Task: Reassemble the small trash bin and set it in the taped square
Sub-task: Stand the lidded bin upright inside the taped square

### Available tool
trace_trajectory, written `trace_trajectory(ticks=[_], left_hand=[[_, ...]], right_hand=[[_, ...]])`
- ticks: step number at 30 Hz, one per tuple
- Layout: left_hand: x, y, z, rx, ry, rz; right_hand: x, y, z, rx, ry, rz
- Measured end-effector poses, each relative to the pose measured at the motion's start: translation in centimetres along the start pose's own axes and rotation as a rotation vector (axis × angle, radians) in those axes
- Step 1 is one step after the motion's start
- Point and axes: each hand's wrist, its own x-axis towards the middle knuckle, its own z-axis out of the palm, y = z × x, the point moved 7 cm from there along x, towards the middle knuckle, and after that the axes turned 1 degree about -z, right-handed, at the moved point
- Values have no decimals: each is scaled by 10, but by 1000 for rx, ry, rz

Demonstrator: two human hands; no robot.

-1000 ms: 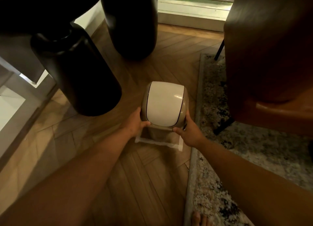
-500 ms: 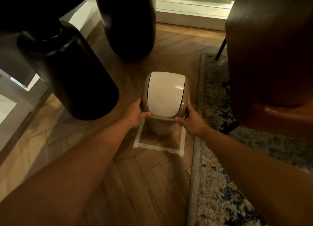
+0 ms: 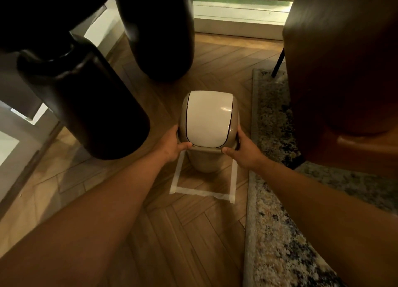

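Note:
A small beige trash bin [image 3: 203, 164] with a white swing lid [image 3: 207, 121] stands upright on the wooden floor, inside a square of white tape [image 3: 200, 192]. Its base sits toward the far part of the square. My left hand [image 3: 173, 146] grips the lid's left rim and my right hand [image 3: 241, 152] grips its right rim, thumbs on the near edge. The far side of the tape is hidden behind the bin.
Two large dark vases stand to the left [image 3: 86, 105] and behind [image 3: 159, 30] the bin. A brown armchair [image 3: 344, 71] sits on a speckled rug [image 3: 275, 222] to the right. A window sill [image 3: 237, 26] runs along the back.
The bin has come down and away from me into the taped square, both hands still on its rim. More of the tape's near edge shows now.

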Motion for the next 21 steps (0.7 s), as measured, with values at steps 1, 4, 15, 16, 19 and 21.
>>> trace_trajectory(ticks=[1,4,15,16,19,21], left_hand=[[-1,2,0,2,-1,-4],[-4,4,0,-25,-13,-16],[-10,1,19,-57,-69,-33],[-10,2,21,-50,-77,-19],[-7,3,22,-51,-78,13],[-5,3,18,-53,-42,14]], right_hand=[[0,-1,0,-10,5,9],[0,1,1,-26,-8,50],[-1,6,-23,-57,-48,57],[-2,8,-26,-56,-43,49],[-5,13,-31,-55,-21,45],[-7,15,-35,-62,33,43]])
